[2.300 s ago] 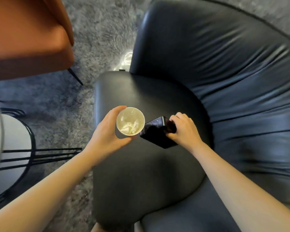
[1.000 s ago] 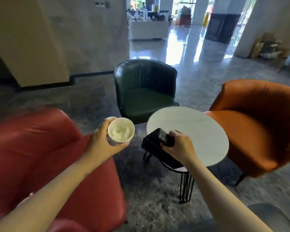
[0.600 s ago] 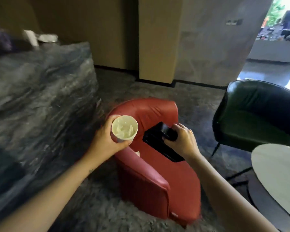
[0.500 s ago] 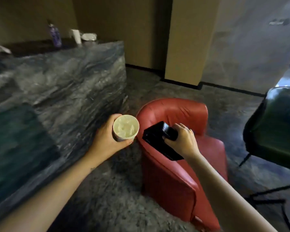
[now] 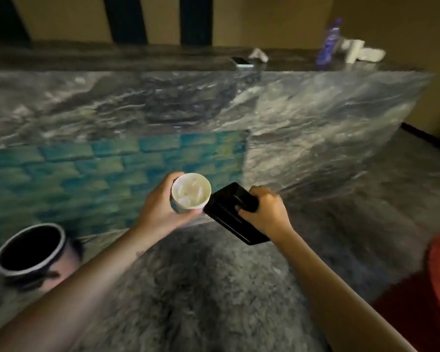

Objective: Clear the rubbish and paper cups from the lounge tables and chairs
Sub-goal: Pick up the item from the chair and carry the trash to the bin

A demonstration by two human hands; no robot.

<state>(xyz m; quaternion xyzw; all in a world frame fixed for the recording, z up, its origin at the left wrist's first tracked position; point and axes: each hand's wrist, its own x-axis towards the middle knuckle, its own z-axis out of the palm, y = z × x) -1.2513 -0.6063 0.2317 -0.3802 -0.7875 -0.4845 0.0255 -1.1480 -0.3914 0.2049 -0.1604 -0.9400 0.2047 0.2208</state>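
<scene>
White cup — black box.

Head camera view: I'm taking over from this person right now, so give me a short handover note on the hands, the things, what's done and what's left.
Left hand grips an upright paper cup with crumpled paper inside.
Right hand grips a black case.
An open bin stands on the floor at lower left, by the stone counter. On the counter top lie a tissue, a phone and a purple bottle.
Done: the cup is in hand.
Left: probably drop the cup in the bin, then check the counter top. I cannot tell whether the case is rubbish.
</scene>
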